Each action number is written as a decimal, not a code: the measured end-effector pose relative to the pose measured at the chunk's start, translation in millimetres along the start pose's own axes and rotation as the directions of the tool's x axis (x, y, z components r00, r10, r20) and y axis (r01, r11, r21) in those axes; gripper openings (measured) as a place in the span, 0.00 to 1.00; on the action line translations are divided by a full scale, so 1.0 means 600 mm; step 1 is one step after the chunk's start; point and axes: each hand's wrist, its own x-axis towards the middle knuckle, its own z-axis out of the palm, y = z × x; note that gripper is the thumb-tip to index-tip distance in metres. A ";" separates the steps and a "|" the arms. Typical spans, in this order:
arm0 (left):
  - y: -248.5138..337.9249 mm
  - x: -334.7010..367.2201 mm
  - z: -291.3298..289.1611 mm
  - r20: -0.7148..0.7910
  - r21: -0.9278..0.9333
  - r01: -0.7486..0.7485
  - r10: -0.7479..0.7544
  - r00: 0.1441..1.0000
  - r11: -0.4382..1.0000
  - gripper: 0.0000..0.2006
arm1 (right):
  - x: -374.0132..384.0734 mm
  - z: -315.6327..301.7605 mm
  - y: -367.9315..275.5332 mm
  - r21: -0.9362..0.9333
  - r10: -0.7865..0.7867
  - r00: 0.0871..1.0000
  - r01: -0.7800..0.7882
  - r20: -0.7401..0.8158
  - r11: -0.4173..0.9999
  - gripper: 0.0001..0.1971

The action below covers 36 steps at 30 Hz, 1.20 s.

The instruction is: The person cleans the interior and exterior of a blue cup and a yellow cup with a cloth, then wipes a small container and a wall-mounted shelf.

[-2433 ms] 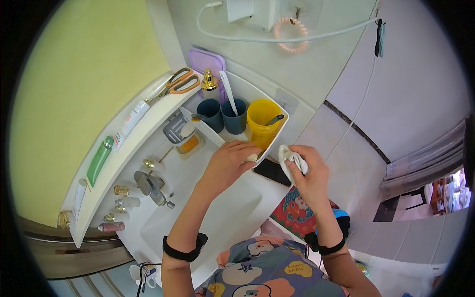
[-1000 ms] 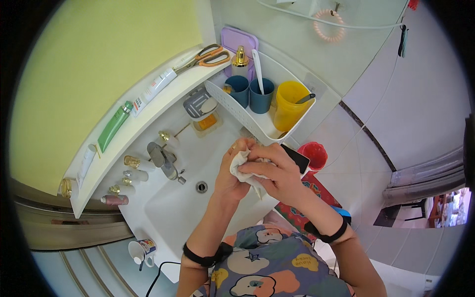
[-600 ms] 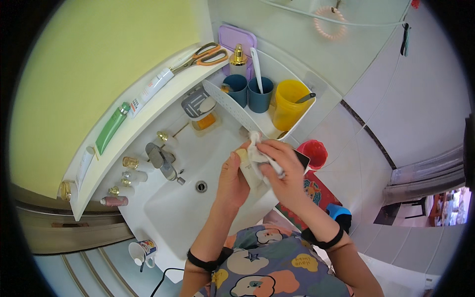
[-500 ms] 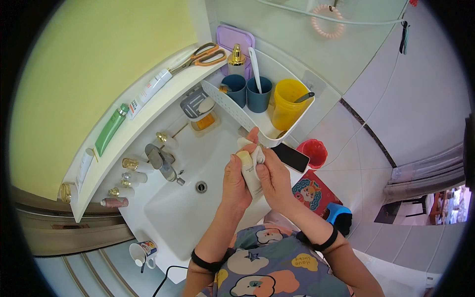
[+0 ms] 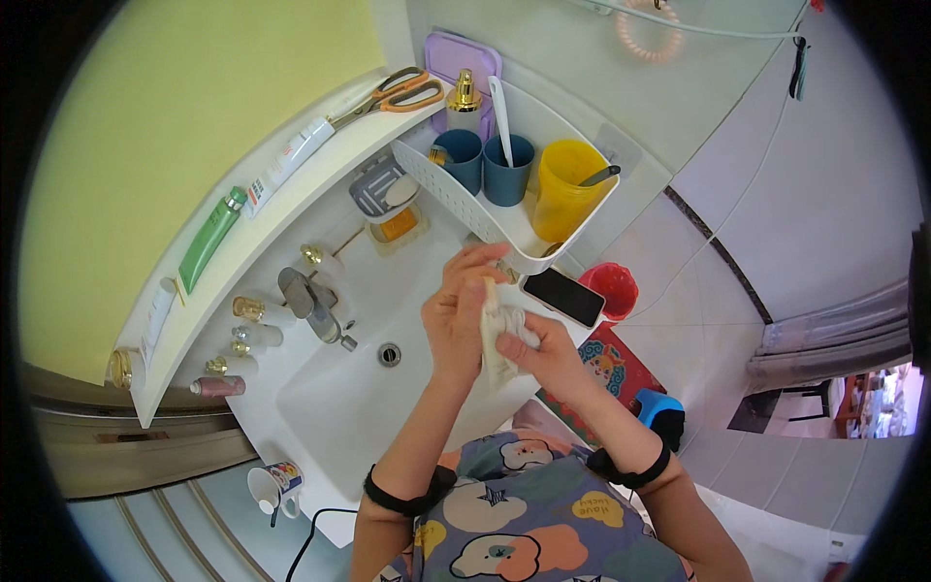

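- Left hand [image 5: 454, 325]: fingers around cream container [image 5: 489, 308], held above sink [image 5: 325, 412].
- Right hand [image 5: 546, 354]: pinching white cloth [image 5: 514, 325] against container's right side.
- Black phone [image 5: 562, 296]: just right of hands, on sink's edge.
- Yellow cup [image 5: 565, 199]: inside white caddy [image 5: 446, 184].

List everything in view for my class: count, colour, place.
Container: one, cream, centre
Cloth: one, white, against container
Sink: one, white, middle
Faucet: one, grey, sink's left
Small bottles: five, mixed, near faucet
Caddy: one, white, sink's far side
Cups: two blue, one yellow, in caddy
Soap dish: one, grey, beside caddy
Phone: one, black, near caddy
Tub: one, red, past phone
Shelf: one, white, left
Scissors: one, orange-handled, shelf
Tubes: one green, others white, shelf
Mug: one, patterned, lower left
Left hand: one, bare, against container
Right hand: one, bare, holding cloth
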 end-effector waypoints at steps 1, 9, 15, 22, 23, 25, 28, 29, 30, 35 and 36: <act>0.002 0.005 0.000 -0.040 -0.057 0.045 -0.048 0.998 0.997 0.16 | -0.007 -0.004 0.006 -0.004 0.035 0.999 -0.034 0.021 0.999 0.15; 0.008 -0.002 -0.023 0.062 -0.100 0.207 -0.201 0.978 0.973 0.18 | -0.033 -0.021 0.028 -0.005 0.088 0.994 -0.089 -0.067 0.996 0.12; 0.036 -0.017 -0.051 0.285 -0.087 0.186 -0.154 0.946 0.979 0.15 | -0.041 -0.052 0.049 0.169 0.181 0.951 -0.141 -0.251 0.975 0.13; 0.045 0.013 -0.033 -0.070 -0.013 0.015 -0.016 0.997 1.000 0.16 | -0.053 -0.061 0.052 -0.069 0.062 0.995 -0.056 0.080 0.996 0.15; 0.044 0.028 -0.031 -0.086 0.014 -0.002 0.004 0.996 1.000 0.16 | -0.057 -0.063 0.039 -0.106 0.061 0.997 -0.054 0.056 0.993 0.15; 0.038 0.061 -0.011 -0.007 0.017 -0.042 0.043 0.999 0.999 0.16 | -0.055 -0.088 0.042 -0.137 0.047 0.999 -0.050 -0.023 0.989 0.15; 0.007 0.107 0.007 0.100 0.037 -0.059 0.055 0.993 0.998 0.16 | -0.051 -0.094 -0.003 -0.103 -0.041 0.993 0.029 -0.115 0.994 0.15; -0.003 0.121 0.015 0.140 0.088 -0.091 0.078 0.987 0.992 0.15 | -0.050 -0.107 -0.009 -0.145 -0.033 0.989 0.012 -0.145 0.989 0.14; -0.010 0.129 0.020 0.179 0.138 -0.124 0.099 0.979 0.983 0.15 | -0.046 -0.112 -0.015 -0.219 -0.108 0.975 0.064 -0.196 0.974 0.14; -0.014 0.140 0.042 0.330 0.549 -0.177 -0.017 0.944 0.817 0.15 | -0.026 -0.167 -0.036 -0.419 -0.379 0.840 0.205 -0.389 0.884 0.12; -0.017 0.142 0.044 0.408 0.600 -0.253 -0.018 0.913 0.759 0.15 | -0.022 -0.178 -0.038 -0.440 -0.414 0.810 0.220 -0.415 0.871 0.11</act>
